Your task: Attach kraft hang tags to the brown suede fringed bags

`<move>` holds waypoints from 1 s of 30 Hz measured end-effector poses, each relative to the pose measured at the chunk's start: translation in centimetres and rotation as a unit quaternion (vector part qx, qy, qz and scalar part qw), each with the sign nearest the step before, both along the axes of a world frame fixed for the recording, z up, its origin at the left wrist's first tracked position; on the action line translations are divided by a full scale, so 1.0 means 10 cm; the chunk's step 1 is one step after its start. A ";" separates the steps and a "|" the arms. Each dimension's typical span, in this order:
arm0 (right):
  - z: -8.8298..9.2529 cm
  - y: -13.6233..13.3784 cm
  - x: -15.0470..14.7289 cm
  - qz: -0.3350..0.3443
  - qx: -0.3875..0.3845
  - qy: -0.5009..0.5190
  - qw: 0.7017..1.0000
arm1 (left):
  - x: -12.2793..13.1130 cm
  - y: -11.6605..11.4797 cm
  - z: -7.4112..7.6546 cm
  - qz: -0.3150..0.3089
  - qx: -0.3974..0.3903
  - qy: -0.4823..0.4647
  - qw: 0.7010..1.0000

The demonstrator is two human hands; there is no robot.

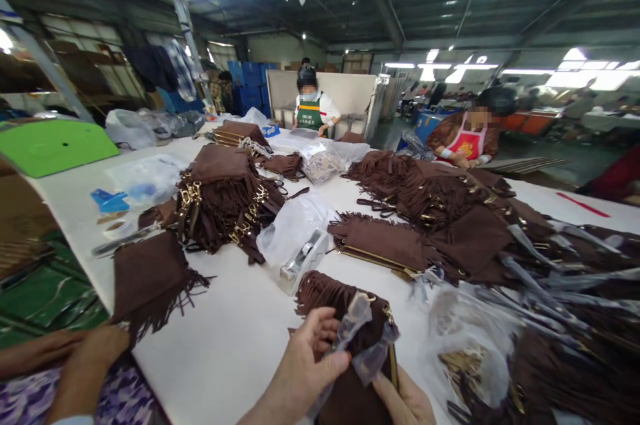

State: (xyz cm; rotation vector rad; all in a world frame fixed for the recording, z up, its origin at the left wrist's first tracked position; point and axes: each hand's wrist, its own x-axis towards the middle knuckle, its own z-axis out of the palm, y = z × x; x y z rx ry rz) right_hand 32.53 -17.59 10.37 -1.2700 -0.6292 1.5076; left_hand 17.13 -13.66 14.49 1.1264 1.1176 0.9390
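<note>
I see the left hand (303,358) pinching plastic (354,320) at the bag's (350,400) nine o'clock. The right hand (407,402) grips its four o'clock edge. Tape holder (303,258) at eleven.

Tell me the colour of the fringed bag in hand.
The fringed bag is dark brown, shown in the head view.

A bright green panel (55,147) sits at the far end of the white worktop's (205,338) left edge, with a blue plastic piece (109,201) and a white roll (118,230) nearer along that side. Beyond the far edge are a co-worker (326,109) in a green apron (309,115) (lettered across the front) and, farther right, another person (490,138) in red.
</note>
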 end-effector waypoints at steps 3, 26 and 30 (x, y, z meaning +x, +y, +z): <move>0.06 0.05 0.01 -0.048 -0.026 0.082 0.995 | -0.02 -0.07 -0.07 0.067 0.060 0.139 0.986; 0.63 0.55 0.58 -0.353 -0.184 0.195 0.896 | 0.02 -0.14 -0.31 -0.062 0.123 0.115 0.984; 0.55 0.50 0.61 -0.336 -0.214 0.198 0.896 | 0.26 -0.39 -0.01 -0.051 -0.051 -0.095 0.993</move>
